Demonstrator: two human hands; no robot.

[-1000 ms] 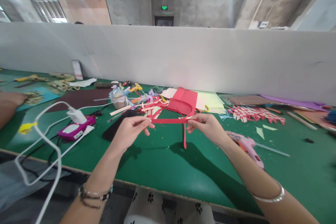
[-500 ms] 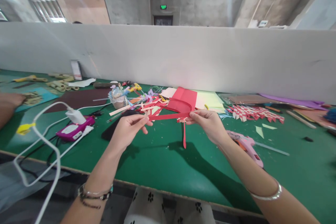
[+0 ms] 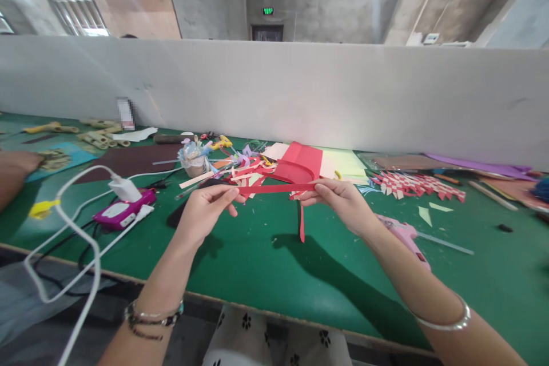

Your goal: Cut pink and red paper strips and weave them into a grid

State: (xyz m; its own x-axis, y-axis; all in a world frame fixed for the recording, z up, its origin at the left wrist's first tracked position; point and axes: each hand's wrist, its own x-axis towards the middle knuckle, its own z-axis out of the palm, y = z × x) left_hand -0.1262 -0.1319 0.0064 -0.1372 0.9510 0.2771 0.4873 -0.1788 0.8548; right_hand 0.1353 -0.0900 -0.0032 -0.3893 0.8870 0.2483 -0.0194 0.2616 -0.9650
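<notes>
Two bare hands hold a narrow red strip (image 3: 277, 188) level above the green tabletop (image 3: 257, 280). The left hand (image 3: 206, 211) pinches one end between thumb and fingers; the right hand (image 3: 343, 203) pinches the other. This spread grip seems meant to draw the strip straight, so its length and edges can be seen. A red tail (image 3: 302, 224) hangs below the right fingers; whether it belongs to the strip cannot be told.

Beyond the strip, a red sheet (image 3: 306, 155) lies beside a tangle of paper scraps (image 3: 253, 176), perhaps pushed back to leave working room in front. Red-and-white paper pieces (image 3: 416, 185) lie farther right. A pink glue gun (image 3: 403, 234) rests partly hidden by the right forearm, likely there for easy reach. At left, a white plug (image 3: 125, 190) sits in a purple power strip (image 3: 124, 211), its cables looping over the near edge.
</notes>
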